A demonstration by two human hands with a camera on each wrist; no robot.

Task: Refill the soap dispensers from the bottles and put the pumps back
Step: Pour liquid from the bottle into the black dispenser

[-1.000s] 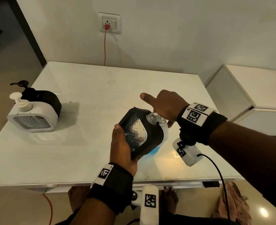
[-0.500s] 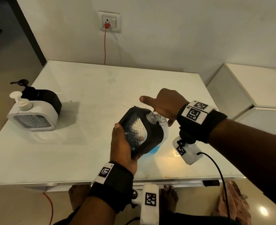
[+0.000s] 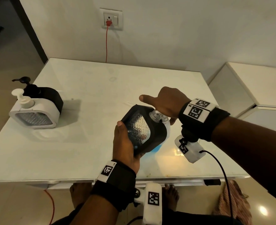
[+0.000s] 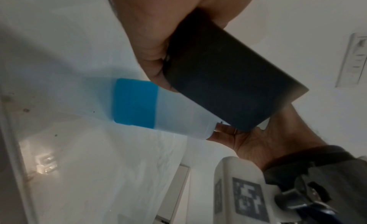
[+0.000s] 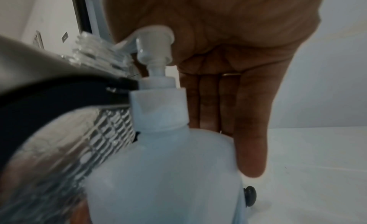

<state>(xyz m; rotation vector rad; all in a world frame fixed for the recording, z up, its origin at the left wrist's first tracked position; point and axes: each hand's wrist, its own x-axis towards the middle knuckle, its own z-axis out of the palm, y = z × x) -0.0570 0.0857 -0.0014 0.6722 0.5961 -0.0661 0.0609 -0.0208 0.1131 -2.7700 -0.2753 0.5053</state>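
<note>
Dispenser (image 3: pixel 143 130) stays tilted above the tabletop (image 3: pixel 85 143) in our left hand (image 3: pixel 124 143), barely shifted. Left wrist: fingers (image 4: pixel 151 57) curl around it beside the bottle (image 4: pixel 158 108). Right wrist: right hand (image 5: pixel 228 46), fingers (image 5: pixel 250 133) straight, presses the pump (image 5: pixel 157 43).

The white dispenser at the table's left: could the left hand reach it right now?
Probably not at once: the left hand grips the black dispenser. The table between it and the white dispenser looks clear.
</note>
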